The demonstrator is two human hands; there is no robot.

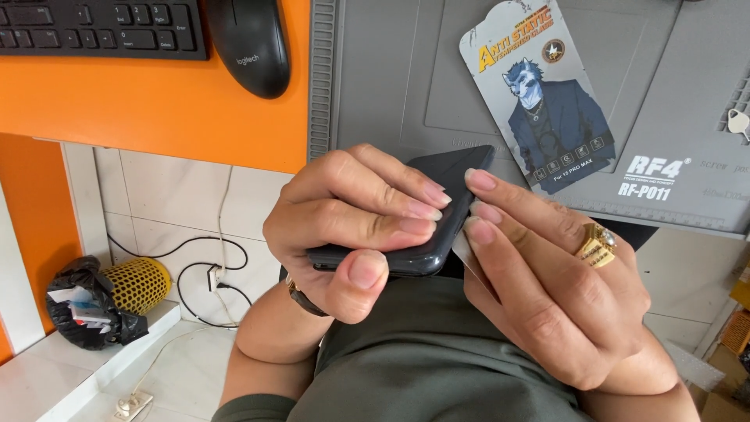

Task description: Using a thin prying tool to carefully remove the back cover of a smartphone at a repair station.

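Note:
My left hand (351, 223) grips a dark smartphone (445, 176) across its middle, thumb under the near edge and fingers over the top. My right hand (547, 281), with a gold ring on one finger, touches the phone's right edge with its fingertips. A thin clear sheet (467, 262) shows between the right fingers and the phone's edge. The phone is held above my lap, just in front of the desk's edge.
A grey work mat (375, 78) lies on the orange desk (148, 109). On the mat rests a flat screen-protector package (539, 94) with a cartoon figure. A black keyboard (101, 27) and black mouse (250, 43) sit at the back left. Below are a yellow mesh bin (141, 283) and cables.

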